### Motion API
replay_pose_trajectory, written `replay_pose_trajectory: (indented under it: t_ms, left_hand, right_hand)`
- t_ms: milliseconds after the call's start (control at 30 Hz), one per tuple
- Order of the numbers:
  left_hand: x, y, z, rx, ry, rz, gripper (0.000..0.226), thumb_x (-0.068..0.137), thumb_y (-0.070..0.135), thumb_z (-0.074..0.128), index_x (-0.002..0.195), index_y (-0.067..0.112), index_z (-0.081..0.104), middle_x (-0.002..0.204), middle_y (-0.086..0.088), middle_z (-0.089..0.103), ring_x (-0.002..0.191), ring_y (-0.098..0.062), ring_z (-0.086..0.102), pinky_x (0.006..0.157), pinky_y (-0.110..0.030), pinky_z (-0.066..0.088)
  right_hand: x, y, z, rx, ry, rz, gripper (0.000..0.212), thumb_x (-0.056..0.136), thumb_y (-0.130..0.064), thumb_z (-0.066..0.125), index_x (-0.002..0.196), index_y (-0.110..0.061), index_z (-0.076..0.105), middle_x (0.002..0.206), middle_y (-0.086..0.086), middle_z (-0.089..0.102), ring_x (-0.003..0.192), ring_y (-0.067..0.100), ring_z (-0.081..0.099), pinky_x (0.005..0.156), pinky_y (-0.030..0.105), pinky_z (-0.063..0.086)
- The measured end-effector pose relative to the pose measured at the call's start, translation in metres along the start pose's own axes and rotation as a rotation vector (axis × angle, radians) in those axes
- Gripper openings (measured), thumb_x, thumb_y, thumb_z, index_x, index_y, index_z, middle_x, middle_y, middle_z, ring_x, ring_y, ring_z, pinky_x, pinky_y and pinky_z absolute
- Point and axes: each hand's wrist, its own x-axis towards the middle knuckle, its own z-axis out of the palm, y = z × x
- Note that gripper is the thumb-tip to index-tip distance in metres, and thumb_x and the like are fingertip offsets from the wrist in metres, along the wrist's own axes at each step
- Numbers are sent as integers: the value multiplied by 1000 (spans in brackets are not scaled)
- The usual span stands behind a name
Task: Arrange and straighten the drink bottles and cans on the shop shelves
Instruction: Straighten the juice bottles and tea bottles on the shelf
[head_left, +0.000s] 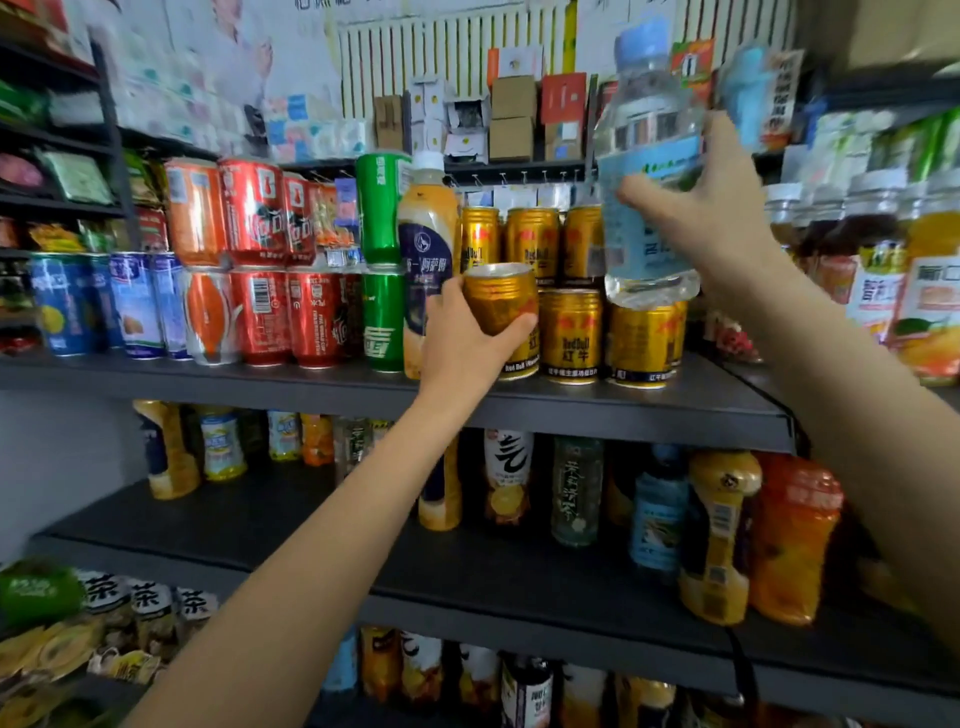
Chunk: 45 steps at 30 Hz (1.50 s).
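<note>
While the left hand (467, 338) grips a gold Red Bull can (500, 304) left of the stacked Red Bull cans (571, 335), the right hand's (711, 223) fingers hold a water bottle (647, 171) above them, probably awaiting a shelf (623, 405) slot.

1. Top drinks shelf (623, 410): dark grey board, front lip bare. Left to right on it: blue cans (67, 306), an orange-white can (210, 317), red cans (291, 317), green can (383, 319), milk-tea bottle (426, 249), gold cans (571, 338). All but the bottle carry a second tier of cans on top.
2. Middle shelf (415, 566): dark board, front half bare. Bottles upright along the back at left; an amber and an orange bottle (795, 540) stand nearer the front at right.
3. Lower shelf: tea bottles (150, 603) at left, more bottles at centre, mostly cut off.
4. Right-hand shelf bay: juice bottles (930, 291), blurred.
</note>
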Motion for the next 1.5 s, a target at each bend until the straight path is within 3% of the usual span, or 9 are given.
replay_pose_trajectory:
  t_ms: [267,533,700,833,967,1067,1200,1367,1500]
  left_hand:
    - [8,-3,36,182,-26,-50,78,91,33,57,147,7,10,143,-13,27,131,-30,34,106,-37,30]
    - [16,-6,43,278,-104,-67,84,94,28,52,147,5,-9,151,-14,21,135,-29,30,108,-39,27]
    - [-35,11,59,36,208,243,51,90,8,51,138,3,33,143,-12,31,135,-21,30,111,-26,25]
    - [-55,45,94,-134,239,526,32,82,1,47,114,0,52,116,-12,46,110,-18,47,94,-33,42]
    - [-92,59,138,-196,225,645,19,82,-6,46,97,-3,59,97,-5,47,82,-4,46,76,-12,40]
    - [-135,36,169,-145,170,510,19,83,1,43,93,1,59,94,-1,47,84,-6,48,78,-10,39]
    - [-175,17,203,-81,103,326,23,82,9,42,97,1,57,99,0,44,90,-10,48,81,-14,39]
    - [-185,-22,209,19,18,-124,37,87,12,61,118,3,45,118,-12,46,110,-20,47,90,-19,38]
    - [-165,-52,209,-16,-279,-374,61,88,18,62,139,5,31,140,-10,40,129,-22,38,106,-28,32]
  right_hand:
    - [-19,25,-21,54,-43,83,36,83,-13,66,111,-17,44,92,-10,60,76,-4,64,62,14,51]
    - [-41,39,-27,112,-55,173,40,78,-15,71,111,-16,49,105,1,59,97,16,62,81,37,54]
    - [-62,48,-65,58,-61,243,51,69,-26,77,111,-19,49,114,11,59,99,23,63,85,48,54]
    - [-76,54,-110,-26,-7,306,61,61,-36,73,114,-17,50,109,5,61,98,18,64,86,40,54]
    - [-101,65,-179,-54,48,310,46,68,-29,68,110,-18,51,99,0,61,83,8,64,73,28,53]
    - [-131,71,-232,-62,1,290,37,69,-28,72,101,-24,52,92,-9,63,87,8,64,77,30,54]
    - [-170,88,-265,-181,-159,253,62,54,-56,77,105,-38,48,112,5,61,103,14,60,88,30,52]
    - [-208,130,-244,-178,-326,319,64,63,-35,77,116,-24,43,111,-2,57,104,13,60,88,35,52]
    - [-224,145,-213,-201,-460,302,77,59,-33,78,125,-24,38,118,1,51,108,8,53,87,13,44]
